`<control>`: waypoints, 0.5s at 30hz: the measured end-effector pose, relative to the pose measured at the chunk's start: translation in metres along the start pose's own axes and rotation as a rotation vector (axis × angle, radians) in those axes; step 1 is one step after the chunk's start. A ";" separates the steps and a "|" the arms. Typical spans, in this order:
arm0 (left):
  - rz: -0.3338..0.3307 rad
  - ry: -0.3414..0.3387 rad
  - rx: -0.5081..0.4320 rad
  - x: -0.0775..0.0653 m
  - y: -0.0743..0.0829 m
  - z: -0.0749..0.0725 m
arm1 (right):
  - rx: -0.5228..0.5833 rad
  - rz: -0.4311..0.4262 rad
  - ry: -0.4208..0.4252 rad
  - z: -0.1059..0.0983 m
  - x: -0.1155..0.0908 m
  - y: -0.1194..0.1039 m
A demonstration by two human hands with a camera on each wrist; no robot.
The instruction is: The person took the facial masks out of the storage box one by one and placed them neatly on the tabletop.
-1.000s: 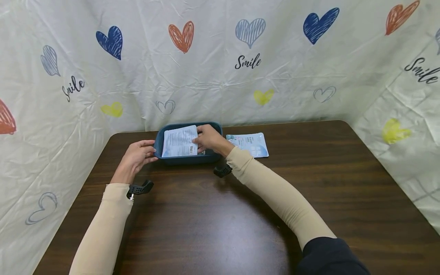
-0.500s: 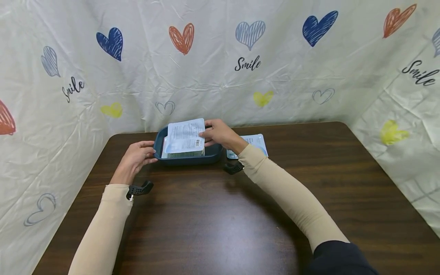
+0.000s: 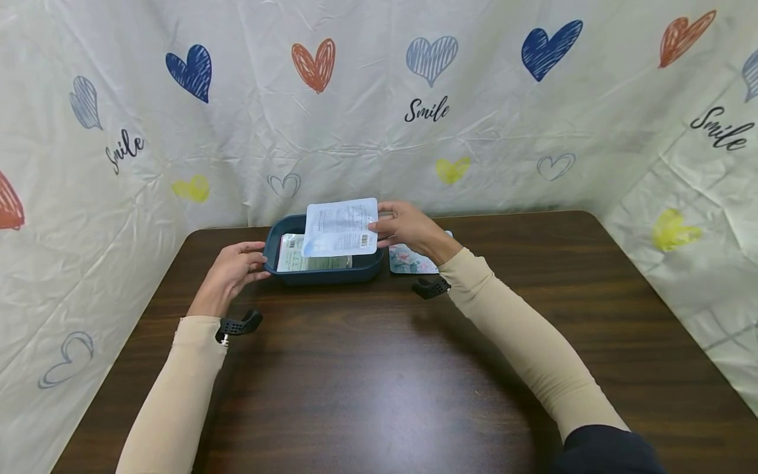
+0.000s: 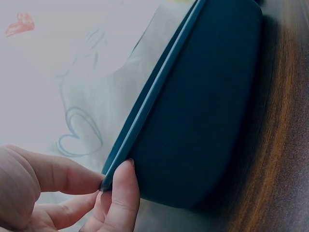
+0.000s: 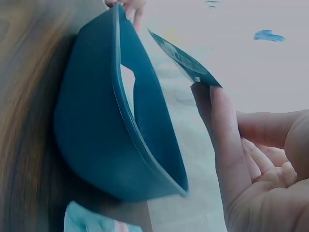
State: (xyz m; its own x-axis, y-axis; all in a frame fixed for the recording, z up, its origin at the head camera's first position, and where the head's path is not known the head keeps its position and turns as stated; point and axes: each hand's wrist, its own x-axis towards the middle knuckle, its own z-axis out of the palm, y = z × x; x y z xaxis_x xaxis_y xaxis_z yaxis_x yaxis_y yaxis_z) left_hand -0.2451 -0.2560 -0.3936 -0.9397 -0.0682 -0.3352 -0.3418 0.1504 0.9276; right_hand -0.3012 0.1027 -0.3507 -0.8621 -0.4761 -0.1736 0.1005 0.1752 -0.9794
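A dark blue plastic bin stands near the table's back edge. My left hand pinches its left end, thumb and fingers on the rim in the left wrist view. Above the bin's right part, my right hand pinches a flat light-blue packet by its right edge, with printed text and a barcode facing up. In the right wrist view this packet is seen nearly edge-on, above the rim. A white and green packet lies inside the bin, partly covered by the held one.
Right of the bin, a flat packet with a floral print lies on the dark wooden table, partly hidden by my right hand and wrist. A white cloth with hearts and "Smile" lettering hangs behind the table and along its sides.
My right hand has lifted the light-blue packet from inside the bin and moved it to the right, uncovering the white and green packet. My left hand has stayed at the rim.
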 end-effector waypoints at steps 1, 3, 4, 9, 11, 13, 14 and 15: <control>-0.001 0.001 -0.001 0.000 0.000 0.000 | -0.002 0.004 0.002 -0.003 -0.002 0.000; -0.001 -0.001 -0.001 0.000 0.000 -0.001 | 0.000 0.010 0.008 -0.009 -0.006 0.001; -0.001 -0.002 0.000 0.000 0.000 -0.001 | 0.002 0.011 0.010 -0.011 -0.008 0.001; -0.001 -0.006 -0.004 -0.001 0.000 -0.001 | 0.006 0.000 0.019 -0.026 -0.017 0.004; 0.000 -0.010 -0.006 -0.001 0.000 -0.001 | 0.003 -0.003 0.020 -0.032 -0.022 0.005; 0.000 -0.015 -0.009 0.000 0.000 -0.001 | 0.004 -0.009 0.012 -0.039 -0.027 0.005; 0.000 -0.017 -0.011 0.000 0.000 -0.001 | 0.003 -0.011 0.007 -0.042 -0.030 0.006; 0.001 -0.017 -0.011 0.000 0.000 -0.001 | 0.004 -0.013 0.002 -0.045 -0.032 0.006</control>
State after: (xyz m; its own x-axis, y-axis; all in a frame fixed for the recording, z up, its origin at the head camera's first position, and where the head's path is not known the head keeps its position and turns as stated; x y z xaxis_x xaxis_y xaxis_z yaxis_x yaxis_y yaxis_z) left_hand -0.2449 -0.2572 -0.3932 -0.9400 -0.0514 -0.3373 -0.3412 0.1394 0.9296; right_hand -0.2953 0.1578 -0.3464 -0.8644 -0.4767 -0.1602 0.0908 0.1654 -0.9820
